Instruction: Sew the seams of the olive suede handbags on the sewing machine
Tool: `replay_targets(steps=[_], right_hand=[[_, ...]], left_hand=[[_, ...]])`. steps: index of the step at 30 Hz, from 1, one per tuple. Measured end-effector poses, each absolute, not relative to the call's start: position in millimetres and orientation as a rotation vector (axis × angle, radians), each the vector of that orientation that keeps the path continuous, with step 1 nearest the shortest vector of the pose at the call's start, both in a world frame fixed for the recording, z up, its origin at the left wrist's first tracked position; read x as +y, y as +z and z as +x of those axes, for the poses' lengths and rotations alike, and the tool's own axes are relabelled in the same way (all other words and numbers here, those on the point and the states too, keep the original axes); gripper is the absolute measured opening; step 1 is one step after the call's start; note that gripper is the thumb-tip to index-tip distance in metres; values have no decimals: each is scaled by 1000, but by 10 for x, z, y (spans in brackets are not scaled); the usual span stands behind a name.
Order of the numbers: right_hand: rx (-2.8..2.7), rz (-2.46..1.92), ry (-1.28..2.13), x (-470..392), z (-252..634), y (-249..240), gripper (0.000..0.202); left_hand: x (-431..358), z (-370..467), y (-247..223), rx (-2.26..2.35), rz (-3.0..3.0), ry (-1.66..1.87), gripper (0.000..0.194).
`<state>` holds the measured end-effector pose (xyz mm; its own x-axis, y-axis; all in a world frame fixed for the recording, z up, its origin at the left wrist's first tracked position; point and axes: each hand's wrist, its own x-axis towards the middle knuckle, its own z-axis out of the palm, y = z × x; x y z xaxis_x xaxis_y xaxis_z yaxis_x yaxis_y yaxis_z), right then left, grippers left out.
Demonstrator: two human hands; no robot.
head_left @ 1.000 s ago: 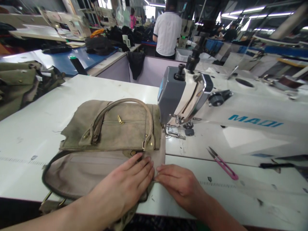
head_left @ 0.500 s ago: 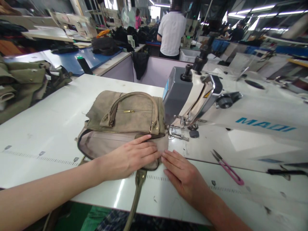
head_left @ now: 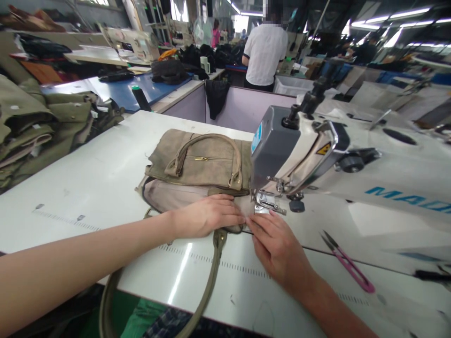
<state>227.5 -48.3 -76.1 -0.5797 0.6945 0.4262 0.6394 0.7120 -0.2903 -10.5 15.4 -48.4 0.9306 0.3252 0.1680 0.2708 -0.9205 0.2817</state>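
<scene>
A khaki handbag (head_left: 211, 164) lies on the white sewing table, its zipped opening gaping toward me and pale lining showing. Its far handle arches over the body; the near handle (head_left: 211, 277) hangs past the table's front edge. My left hand (head_left: 207, 216) lies palm down on the bag's near side, fingers stretched out. Against the bag's right edge rest the fingertips of my right hand (head_left: 278, 244), thumb held apart. Just beyond them is the presser foot (head_left: 269, 202) of the sewing machine (head_left: 317, 150), at the bag's right edge. Whether the needle is in the fabric is hidden.
Pink-handled thread snips (head_left: 352, 270) lie right of my right hand. Olive fabric pieces (head_left: 52, 122) are piled at the left, near a dark thread cone (head_left: 142, 98). A person in a white shirt (head_left: 264, 54) stands beyond the partition.
The view has swung left. Relative to the machine, the bag has slid slightly away from me, both hands moving with it. More of the near handle's loop shows below the table edge.
</scene>
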Motion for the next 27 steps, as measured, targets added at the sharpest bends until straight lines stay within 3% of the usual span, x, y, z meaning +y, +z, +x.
replay_targets(steps=[5,18,20,24,27], right_hand=[[-2433,-1184,111,-491,2254,-795,50],[-2378,-1211,93,-558,2255,-847,46],[-2367,-1197,72,-563,2253,-860,45],[-2373,-1173,-8,-535,2271,-889,43],[-2376,-1176,-106,-557,2280,-941,45]], left_hand=[[354,-64,-539,449,2837,361,40],[635,-35,-657,654,2923,511,41],[558,-42,-638,953,2963,582,48],[519,-82,-584,1527,2750,466,87],[487,-272,-521,1480,2702,212,79]])
